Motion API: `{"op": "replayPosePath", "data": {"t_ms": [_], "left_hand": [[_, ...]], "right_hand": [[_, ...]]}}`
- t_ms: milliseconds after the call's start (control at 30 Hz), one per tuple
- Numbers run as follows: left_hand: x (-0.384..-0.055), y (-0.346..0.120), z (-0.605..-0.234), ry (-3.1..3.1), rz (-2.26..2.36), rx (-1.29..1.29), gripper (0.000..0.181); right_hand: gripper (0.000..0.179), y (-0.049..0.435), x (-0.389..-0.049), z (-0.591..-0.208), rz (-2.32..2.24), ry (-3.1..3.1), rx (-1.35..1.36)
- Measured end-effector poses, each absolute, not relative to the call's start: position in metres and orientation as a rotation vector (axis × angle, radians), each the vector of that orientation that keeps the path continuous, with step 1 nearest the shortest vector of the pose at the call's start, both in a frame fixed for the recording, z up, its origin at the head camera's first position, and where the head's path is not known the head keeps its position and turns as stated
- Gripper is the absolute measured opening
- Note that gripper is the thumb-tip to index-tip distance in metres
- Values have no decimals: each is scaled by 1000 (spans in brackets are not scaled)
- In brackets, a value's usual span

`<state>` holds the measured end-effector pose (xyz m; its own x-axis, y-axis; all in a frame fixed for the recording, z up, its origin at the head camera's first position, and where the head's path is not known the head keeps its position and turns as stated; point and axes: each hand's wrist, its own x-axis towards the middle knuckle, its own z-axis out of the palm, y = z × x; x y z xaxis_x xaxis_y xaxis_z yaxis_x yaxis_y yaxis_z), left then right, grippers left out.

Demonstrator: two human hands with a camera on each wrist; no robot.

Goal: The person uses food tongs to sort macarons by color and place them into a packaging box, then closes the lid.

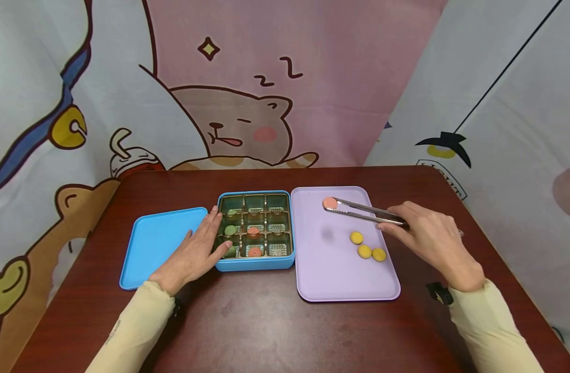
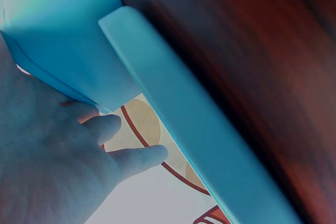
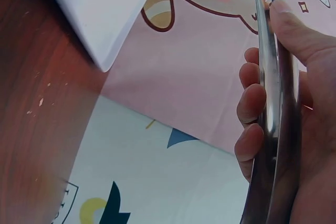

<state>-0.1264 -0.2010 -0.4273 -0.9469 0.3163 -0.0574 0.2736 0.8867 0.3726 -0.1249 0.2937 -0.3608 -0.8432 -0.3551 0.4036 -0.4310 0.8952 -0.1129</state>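
In the head view, I see the right hand (image 1: 429,238) gripping steel tongs (image 1: 373,213) right of the frame's middle, thumb and fingers pressing the two arms. At the tips sits a pink cookie-like disc (image 1: 329,202), left of the fingers and a little higher in the frame. The tongs' long axis slants from the disc down to the right. A faint shadow on the lilac tray (image 1: 308,280) suggests the disc is held up above it. The relation that counts, I'd judge, is sideways: the blue box (image 1: 254,264) lies left of the tips, its top row of compartments about level with them. Of the two hands, the left hand (image 1: 194,254) is nearer the box, its fingers straight along the left side. Three yellow discs (image 1: 365,252) lie lower right on the tray.

In the left wrist view, that hand reaches in from the left, fingers extended, with the box at upper left and the edge of the blue lid (image 1: 159,243) crossing diagonally to the lower right.

In the right wrist view, the tongs run almost upright along the right side, curled fingers round them; the pink disc just shows at the top edge, and the tray's corner points downward at upper left.
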Motion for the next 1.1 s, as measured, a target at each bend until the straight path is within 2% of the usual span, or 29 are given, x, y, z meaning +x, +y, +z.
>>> {"op": "replayPosePath", "data": {"t_ms": [767, 1100], "left_hand": [[-128, -202, -428, 2929, 551, 455, 87], [-126, -201, -428, 2944, 576, 466, 86]], "right_hand": [[33, 265, -136, -346, 307, -2622, 660], [39, 253, -141, -343, 358, -2590, 691]]}}
